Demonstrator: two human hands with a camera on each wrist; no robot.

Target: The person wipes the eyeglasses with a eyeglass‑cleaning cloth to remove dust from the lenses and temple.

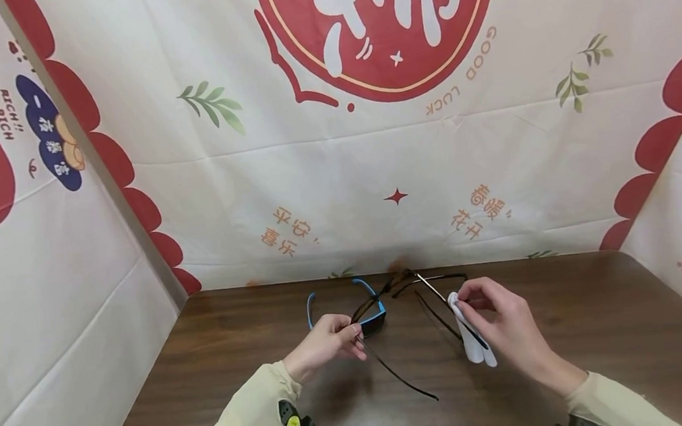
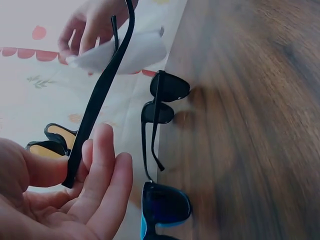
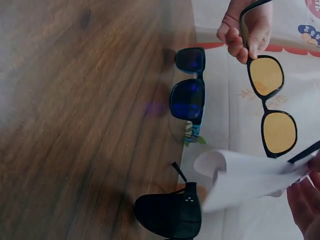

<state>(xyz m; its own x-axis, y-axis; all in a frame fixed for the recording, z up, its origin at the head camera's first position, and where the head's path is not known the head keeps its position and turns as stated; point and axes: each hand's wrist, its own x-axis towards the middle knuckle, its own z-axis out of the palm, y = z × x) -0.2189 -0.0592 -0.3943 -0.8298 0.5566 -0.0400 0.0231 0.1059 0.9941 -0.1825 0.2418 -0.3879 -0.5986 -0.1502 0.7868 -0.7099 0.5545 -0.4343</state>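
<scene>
My left hand (image 1: 327,343) pinches a pair of dark-framed glasses with yellow lenses (image 3: 266,77) at one front corner, close to the hinge. The glasses are held up over the table, both temples unfolded. My right hand (image 1: 508,317) pinches a white cloth (image 1: 473,347) against the other temple, toward its end. In the right wrist view the cloth hangs loosely beside that temple, and only part of the right hand shows at the edge. The left wrist view shows the near temple (image 2: 97,102) running up from my left thumb and fingers.
Blue-framed sunglasses (image 3: 187,100) with dark lenses sit on the brown wooden table (image 1: 240,384), behind my left hand. Black sunglasses (image 3: 167,215) stand to their right, near the back edge. A white printed fabric backdrop (image 1: 344,179) rises behind the table and along both sides.
</scene>
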